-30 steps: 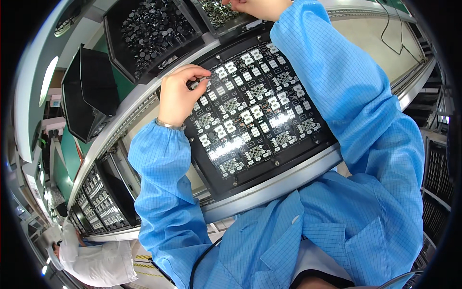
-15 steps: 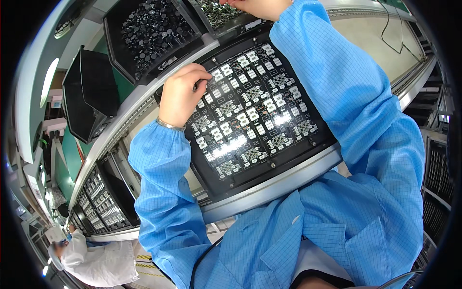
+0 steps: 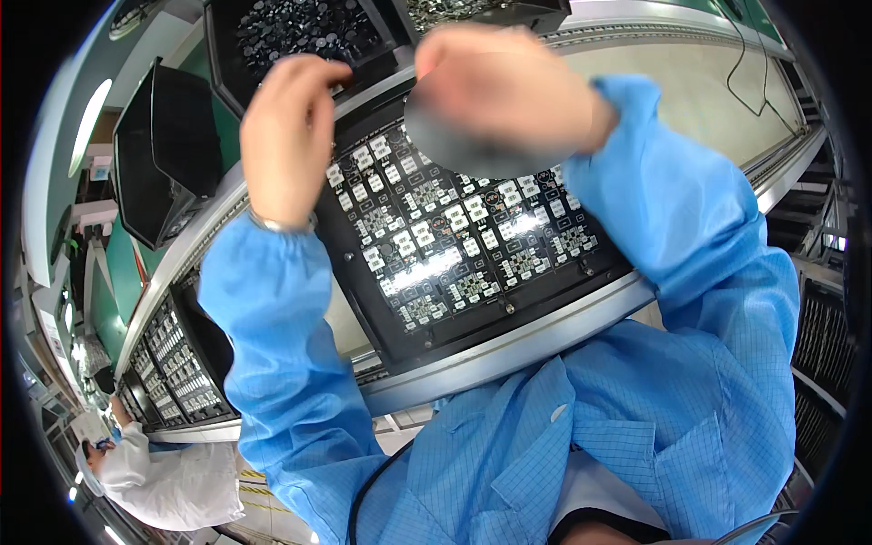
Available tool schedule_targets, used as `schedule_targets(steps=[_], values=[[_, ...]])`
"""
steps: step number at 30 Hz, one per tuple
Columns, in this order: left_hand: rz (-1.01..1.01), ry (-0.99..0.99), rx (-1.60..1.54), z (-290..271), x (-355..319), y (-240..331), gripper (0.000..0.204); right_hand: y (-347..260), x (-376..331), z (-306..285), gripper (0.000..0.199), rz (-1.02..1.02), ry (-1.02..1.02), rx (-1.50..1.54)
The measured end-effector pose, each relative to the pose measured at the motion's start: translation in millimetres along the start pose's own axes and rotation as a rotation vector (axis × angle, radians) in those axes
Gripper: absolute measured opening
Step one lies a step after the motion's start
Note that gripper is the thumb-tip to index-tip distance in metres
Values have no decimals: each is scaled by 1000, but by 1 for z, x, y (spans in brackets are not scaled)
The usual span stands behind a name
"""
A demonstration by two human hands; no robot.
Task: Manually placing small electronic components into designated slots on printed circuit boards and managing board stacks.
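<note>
While the head camera looks down, circuit boards [image 3: 454,236] lie in a black tray [image 3: 381,341]; the left hand [image 3: 289,136], curled, hangs near its upper left corner and a bin [image 3: 387,23] of dark parts [image 3: 300,32]; the right hand [image 3: 509,86] hovers over its far edge; blur hides how far open either grip is, or whether it holds anything.

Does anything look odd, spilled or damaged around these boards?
One oddity: a round grey smear around the right hand hides part of the circuit boards. It may be picture blur. Nothing looks spilled; the parts are too small to judge for damage.
</note>
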State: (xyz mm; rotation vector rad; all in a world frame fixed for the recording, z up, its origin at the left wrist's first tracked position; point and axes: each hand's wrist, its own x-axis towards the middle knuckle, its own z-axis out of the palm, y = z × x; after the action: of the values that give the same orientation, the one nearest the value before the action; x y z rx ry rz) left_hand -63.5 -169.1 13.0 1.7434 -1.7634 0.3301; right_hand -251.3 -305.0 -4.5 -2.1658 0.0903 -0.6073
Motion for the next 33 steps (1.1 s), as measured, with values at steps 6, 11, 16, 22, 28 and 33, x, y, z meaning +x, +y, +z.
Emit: schedule_targets(steps=[6,11,16,22,28,33], values=[[-23,-424,312,16,29,-64,26,-6,-47,45,18,155,-372,146],[-32,-431,512,25,48,-45,15,-6,-55,48,24,139,-354,17],[-36,-420,554,31,47,-52,15,-13,-56,52,27,149,-309,-53],[73,-233,523,23,52,-28,12,-15,-51,52,28,58,-400,-252],[-302,-15,-296,-19,20,-1,18,0,-5,-14,15,24,124,45],[-504,-179,-754,-7,-22,48,17,58,33,-100,12,196,304,-423]])
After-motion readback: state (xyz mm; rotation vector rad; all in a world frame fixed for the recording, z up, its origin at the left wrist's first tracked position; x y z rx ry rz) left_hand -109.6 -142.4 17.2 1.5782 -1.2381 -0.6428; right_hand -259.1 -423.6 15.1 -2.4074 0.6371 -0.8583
